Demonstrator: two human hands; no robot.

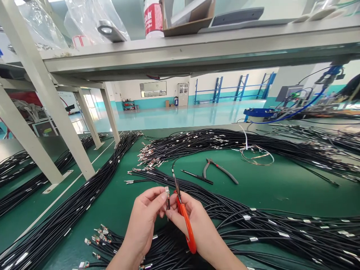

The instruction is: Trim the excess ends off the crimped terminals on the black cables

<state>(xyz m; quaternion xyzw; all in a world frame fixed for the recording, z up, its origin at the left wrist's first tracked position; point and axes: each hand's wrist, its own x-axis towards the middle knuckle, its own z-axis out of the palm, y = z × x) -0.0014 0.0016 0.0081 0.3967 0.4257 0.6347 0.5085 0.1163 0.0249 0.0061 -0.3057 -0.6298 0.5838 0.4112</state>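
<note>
In the head view, both forearms come up from the lower edge and lean toward each other, so that the two hands meet low in the middle over a green bench (157, 139); the left hand (146, 213) is turned with its back to the left, thumb and forefinger extended and pinched on a small metal connector (167, 190), its other fingers curled beneath; the connector stands nearly upright at the fingertips, a short length of black cable (168, 203) hanging from it between the hands; the right hand (195, 217) is bent inward, its thumb reaching across to the lower part of that cable, though whether it presses on it is hard to tell; the same hand grasps red-handled scissors (186, 225), blades pointing away toward the far side of the bench, handle slanting down over the base of the thumb; beyond the hands lie grey-handled pliers (226, 174) and a dark, slim tool (197, 177), near a large bundle of black cables (194, 140).
</note>
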